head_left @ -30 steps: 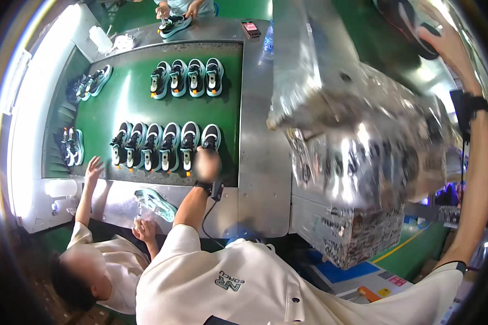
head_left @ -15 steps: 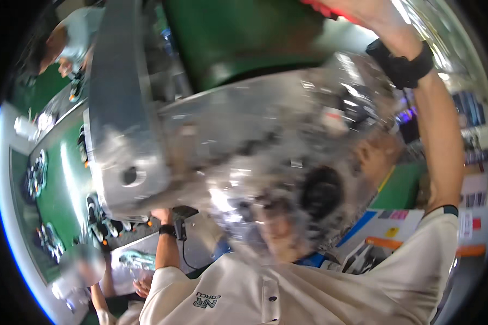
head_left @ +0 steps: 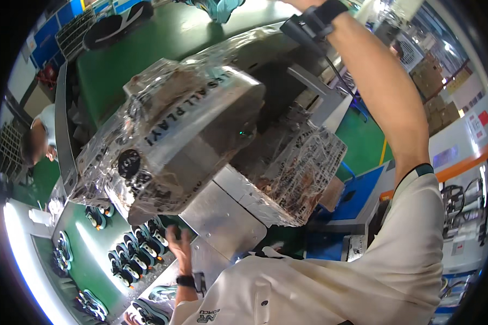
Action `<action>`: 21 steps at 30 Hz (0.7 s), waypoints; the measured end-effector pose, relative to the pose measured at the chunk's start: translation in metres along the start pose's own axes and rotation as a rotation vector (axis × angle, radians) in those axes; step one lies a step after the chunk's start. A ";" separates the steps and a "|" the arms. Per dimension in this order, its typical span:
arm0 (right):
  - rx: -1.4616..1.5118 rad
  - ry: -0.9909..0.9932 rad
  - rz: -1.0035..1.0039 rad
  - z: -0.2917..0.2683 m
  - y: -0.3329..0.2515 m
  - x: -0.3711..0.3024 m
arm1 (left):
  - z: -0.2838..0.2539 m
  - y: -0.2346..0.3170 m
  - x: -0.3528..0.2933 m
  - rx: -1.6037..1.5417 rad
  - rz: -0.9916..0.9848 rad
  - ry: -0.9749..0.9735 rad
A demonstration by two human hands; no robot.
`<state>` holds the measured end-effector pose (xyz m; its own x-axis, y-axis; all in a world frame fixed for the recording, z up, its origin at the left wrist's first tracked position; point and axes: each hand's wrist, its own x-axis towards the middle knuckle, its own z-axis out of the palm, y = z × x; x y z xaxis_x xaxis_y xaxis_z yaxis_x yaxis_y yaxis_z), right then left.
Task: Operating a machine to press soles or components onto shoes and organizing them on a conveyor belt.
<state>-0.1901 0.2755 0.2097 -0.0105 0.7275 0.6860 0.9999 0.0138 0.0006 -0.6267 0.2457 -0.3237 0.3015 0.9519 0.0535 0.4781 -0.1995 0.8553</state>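
Note:
My left hand (head_left: 180, 245) is raised beside the lower edge of a bulky machine head (head_left: 195, 151) wrapped in clear plastic film. Its slightly blurred fingers look apart, with nothing visible in them. Several dark sneakers with white and orange parts (head_left: 138, 246) stand on a green conveyor belt (head_left: 87, 238) just left of that hand. Over the machine's far side reaches my right arm, and my right hand (head_left: 301, 4) is cut off by the top edge, its fingers hidden. A teal shoe (head_left: 219, 8) sits near it on a green surface (head_left: 162, 51).
A second film-wrapped block (head_left: 301, 168) juts out close to my right, above a metal plate (head_left: 225, 214). Another person (head_left: 43, 132) is at the far left. A co-worker's hand (head_left: 129, 318) shows beside a shoe (head_left: 149, 313) at lower left. Cartons (head_left: 442, 111) stand far right.
The view has swung, so the machine appears lower and farther left. My left hand now shows beside its edge. The red item near my right hand is out of sight.

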 end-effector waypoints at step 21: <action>0.036 0.666 1.107 -0.280 -0.286 -0.595 | 0.155 0.478 -0.323 -1.286 -0.157 -1.867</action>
<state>-0.4670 -0.3529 0.0052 0.8351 -0.1162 0.5376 0.4731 -0.3469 -0.8098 -0.3675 -0.1933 -0.0123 0.8753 -0.4158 0.2467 0.1895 0.7645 0.6161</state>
